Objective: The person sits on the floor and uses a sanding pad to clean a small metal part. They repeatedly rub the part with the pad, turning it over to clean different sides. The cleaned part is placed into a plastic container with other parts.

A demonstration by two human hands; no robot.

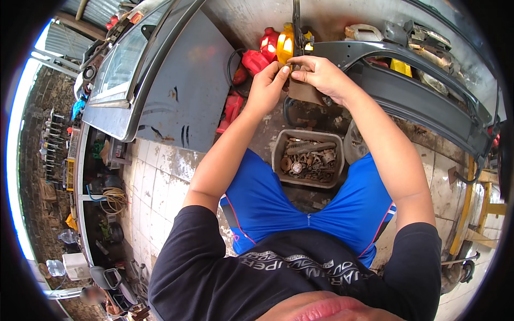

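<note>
Both my arms reach forward, and the hands meet at the top centre. A small brown sheet [307,93], stiff like sandpaper or cardboard, hangs between them. My left hand [269,84] pinches its upper left edge, thumb pointing up. On the other side my right hand [325,78] grips the upper edge with thumb and curled fingers. The fingertips are close together and partly hide the sheet's top. Below the hands, between my knees, a grey plastic bin [309,183] holds many rusty bolts and metal parts [305,155].
A grey car door [184,91] leans at the left. A dark car body panel [423,91] stands at the right. Red containers [254,63] and a yellow one [285,44] sit behind my hands. A yellow frame [463,214] is at far right, a coiled hose [113,200] at left.
</note>
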